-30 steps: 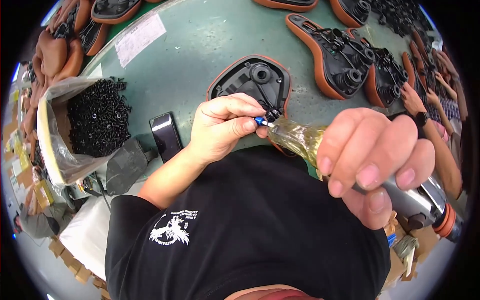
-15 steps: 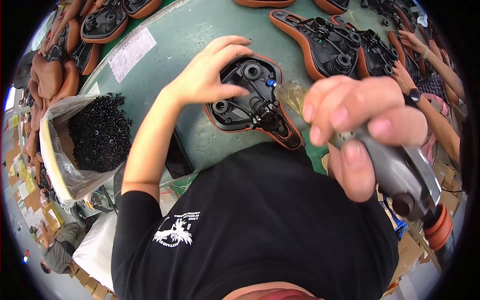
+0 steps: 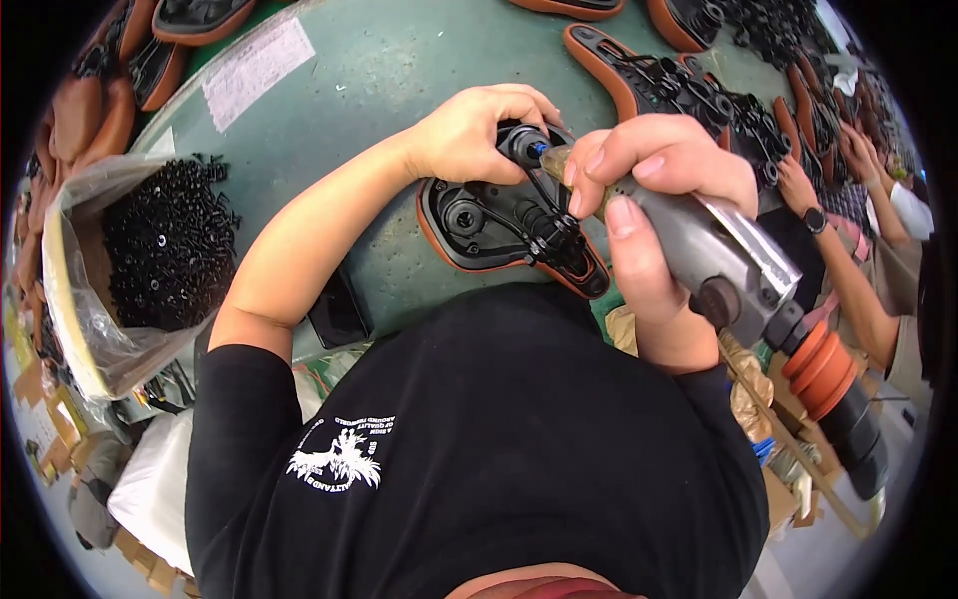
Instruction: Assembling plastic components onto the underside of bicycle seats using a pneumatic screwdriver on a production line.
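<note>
A bicycle saddle [image 3: 484,235] lies upside down on the green table, its black underside with round sockets facing up and its brown edge showing. My left hand [image 3: 477,135] is wrapped over the far side of this saddle, fingers at its rim and thumb near a socket. In my right hand [image 3: 664,180] is a grey power screwdriver [image 3: 738,260] with an orange ribbed collar, its fingers closed round the front of the body. The blue tip [image 3: 539,149] of the tool is at the saddle's far socket; whether it sits on a screw is hidden.
At the left stands a plastic-lined box [image 3: 65,290] of small black screws [image 3: 165,245]. More upturned saddles [image 3: 654,85] lie at the far right, others at the far left. A paper sheet [image 3: 257,72] is stuck on the table [image 3: 399,60]. Beyond, a co-worker's watch-wearing arm [image 3: 848,265] reaches in.
My right hand has brought the screwdriver left and lower, its tip now at the far socket. My left hand has shifted right along the saddle's rim.
</note>
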A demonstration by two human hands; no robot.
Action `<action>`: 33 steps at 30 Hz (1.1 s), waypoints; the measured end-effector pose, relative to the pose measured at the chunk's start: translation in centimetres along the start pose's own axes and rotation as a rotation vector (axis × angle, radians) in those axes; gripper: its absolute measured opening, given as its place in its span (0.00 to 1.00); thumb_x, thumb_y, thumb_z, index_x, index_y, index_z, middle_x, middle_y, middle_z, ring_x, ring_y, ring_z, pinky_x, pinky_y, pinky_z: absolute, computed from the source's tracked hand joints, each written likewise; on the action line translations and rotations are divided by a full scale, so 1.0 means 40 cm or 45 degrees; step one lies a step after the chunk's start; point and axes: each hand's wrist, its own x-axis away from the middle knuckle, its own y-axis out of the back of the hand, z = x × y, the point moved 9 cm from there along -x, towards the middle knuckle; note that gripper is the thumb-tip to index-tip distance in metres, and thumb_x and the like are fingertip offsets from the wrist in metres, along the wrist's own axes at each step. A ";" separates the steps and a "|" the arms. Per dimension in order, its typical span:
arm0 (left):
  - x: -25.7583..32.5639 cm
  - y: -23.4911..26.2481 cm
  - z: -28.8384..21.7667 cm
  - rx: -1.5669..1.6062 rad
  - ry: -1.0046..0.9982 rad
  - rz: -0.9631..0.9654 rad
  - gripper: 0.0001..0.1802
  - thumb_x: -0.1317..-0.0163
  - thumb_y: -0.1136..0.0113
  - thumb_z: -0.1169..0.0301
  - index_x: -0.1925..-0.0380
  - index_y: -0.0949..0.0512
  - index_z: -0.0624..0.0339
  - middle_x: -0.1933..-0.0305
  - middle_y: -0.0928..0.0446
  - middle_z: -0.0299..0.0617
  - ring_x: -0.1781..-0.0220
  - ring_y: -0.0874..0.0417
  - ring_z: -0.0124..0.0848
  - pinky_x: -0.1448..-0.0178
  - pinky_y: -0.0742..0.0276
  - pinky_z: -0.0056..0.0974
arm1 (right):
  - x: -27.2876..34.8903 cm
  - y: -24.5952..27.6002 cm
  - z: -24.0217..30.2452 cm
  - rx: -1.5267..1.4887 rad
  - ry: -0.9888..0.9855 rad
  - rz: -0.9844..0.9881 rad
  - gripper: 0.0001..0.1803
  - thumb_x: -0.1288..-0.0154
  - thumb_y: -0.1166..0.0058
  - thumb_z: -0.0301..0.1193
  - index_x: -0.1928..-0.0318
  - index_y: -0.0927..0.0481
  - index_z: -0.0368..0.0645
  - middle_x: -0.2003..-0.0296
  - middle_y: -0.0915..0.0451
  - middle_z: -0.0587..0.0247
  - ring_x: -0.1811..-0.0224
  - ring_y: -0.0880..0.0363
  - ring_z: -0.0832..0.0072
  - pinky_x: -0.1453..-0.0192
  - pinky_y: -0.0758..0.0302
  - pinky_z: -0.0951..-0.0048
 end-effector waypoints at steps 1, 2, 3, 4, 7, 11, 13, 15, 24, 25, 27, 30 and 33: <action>0.003 -0.001 0.003 0.015 0.018 -0.023 0.20 0.58 0.25 0.74 0.62 0.17 0.63 0.41 0.16 0.47 0.38 0.16 0.43 0.34 0.21 0.44 | 0.001 -0.009 -0.002 0.007 -0.004 0.012 0.17 0.30 0.47 0.18 0.45 0.34 0.44 0.54 0.24 0.47 0.64 0.20 0.67 0.50 0.18 0.53; 0.006 0.001 0.006 0.020 0.026 -0.051 0.20 0.58 0.25 0.74 0.62 0.17 0.63 0.41 0.16 0.47 0.38 0.16 0.43 0.34 0.21 0.44 | 0.000 -0.016 -0.007 0.014 -0.008 0.025 0.17 0.30 0.47 0.18 0.46 0.34 0.44 0.54 0.24 0.47 0.65 0.19 0.66 0.50 0.18 0.53; 0.010 0.000 0.009 0.036 0.037 -0.055 0.19 0.58 0.25 0.74 0.62 0.17 0.63 0.40 0.16 0.47 0.38 0.16 0.43 0.34 0.21 0.44 | -0.001 -0.023 -0.011 0.063 0.001 0.057 0.16 0.30 0.46 0.18 0.46 0.34 0.44 0.54 0.23 0.47 0.65 0.19 0.66 0.51 0.17 0.54; 0.014 -0.001 0.013 0.052 0.047 -0.059 0.19 0.58 0.25 0.74 0.62 0.17 0.63 0.40 0.16 0.47 0.38 0.16 0.43 0.33 0.21 0.44 | -0.002 -0.032 -0.013 0.089 -0.007 0.095 0.17 0.31 0.46 0.18 0.46 0.33 0.44 0.55 0.23 0.47 0.65 0.19 0.66 0.52 0.17 0.55; 0.026 0.001 0.017 0.019 0.022 -0.099 0.18 0.57 0.24 0.73 0.63 0.17 0.63 0.40 0.15 0.46 0.38 0.16 0.43 0.35 0.20 0.44 | 0.006 -0.051 -0.045 0.084 -0.002 0.153 0.17 0.31 0.45 0.18 0.46 0.33 0.43 0.55 0.23 0.47 0.65 0.19 0.66 0.52 0.17 0.55; 0.027 0.006 0.022 -0.039 -0.021 -0.120 0.19 0.55 0.23 0.71 0.63 0.18 0.63 0.42 0.15 0.45 0.41 0.15 0.44 0.39 0.18 0.45 | 0.000 -0.050 -0.088 0.068 0.051 0.167 0.18 0.31 0.45 0.19 0.44 0.33 0.42 0.56 0.23 0.47 0.68 0.20 0.68 0.54 0.16 0.56; 0.021 0.009 0.021 -0.014 -0.016 -0.116 0.19 0.56 0.22 0.71 0.64 0.18 0.63 0.43 0.15 0.45 0.42 0.14 0.44 0.40 0.18 0.45 | -0.013 -0.035 -0.103 -0.032 0.038 0.061 0.18 0.31 0.45 0.19 0.44 0.33 0.42 0.56 0.23 0.46 0.70 0.22 0.69 0.57 0.17 0.57; 0.019 0.016 0.022 0.039 -0.033 -0.132 0.19 0.57 0.21 0.71 0.66 0.20 0.63 0.45 0.14 0.46 0.44 0.14 0.45 0.41 0.18 0.45 | -0.031 -0.037 -0.137 -0.134 0.009 0.054 0.16 0.32 0.46 0.16 0.47 0.32 0.40 0.58 0.21 0.47 0.70 0.21 0.69 0.57 0.16 0.57; 0.025 -0.003 0.008 0.053 -0.067 -0.165 0.23 0.57 0.24 0.72 0.56 0.15 0.58 0.50 0.15 0.48 0.45 0.14 0.44 0.38 0.18 0.45 | -0.030 -0.031 -0.160 0.022 -0.075 0.080 0.17 0.30 0.42 0.20 0.45 0.30 0.40 0.48 0.19 0.40 0.69 0.19 0.74 0.60 0.18 0.67; 0.034 0.003 -0.010 0.015 -0.137 -0.199 0.24 0.57 0.24 0.72 0.55 0.15 0.58 0.49 0.15 0.48 0.46 0.14 0.46 0.37 0.18 0.45 | -0.034 -0.026 -0.122 0.100 0.004 0.118 0.17 0.30 0.42 0.21 0.44 0.30 0.40 0.47 0.20 0.37 0.69 0.19 0.73 0.60 0.18 0.66; 0.066 0.018 -0.025 0.012 -0.050 -0.215 0.24 0.57 0.25 0.73 0.55 0.15 0.59 0.45 0.15 0.49 0.41 0.14 0.46 0.34 0.19 0.45 | -0.024 -0.010 -0.039 -0.102 0.107 0.048 0.18 0.30 0.45 0.20 0.43 0.31 0.42 0.45 0.22 0.34 0.69 0.20 0.72 0.59 0.18 0.62; 0.117 0.126 -0.077 -0.154 0.099 -0.254 0.26 0.57 0.26 0.76 0.52 0.14 0.58 0.39 0.15 0.49 0.35 0.15 0.44 0.29 0.22 0.46 | 0.015 0.067 0.077 -0.170 0.156 -0.247 0.18 0.30 0.44 0.22 0.44 0.33 0.44 0.44 0.22 0.37 0.70 0.19 0.71 0.57 0.18 0.59; 0.190 0.420 -0.080 -0.194 0.308 -0.685 0.26 0.59 0.25 0.71 0.54 0.13 0.58 0.43 0.14 0.42 0.39 0.15 0.37 0.31 0.21 0.42 | 0.061 0.156 0.053 -0.263 0.061 -0.404 0.17 0.31 0.47 0.21 0.44 0.32 0.40 0.43 0.24 0.35 0.71 0.20 0.70 0.59 0.18 0.60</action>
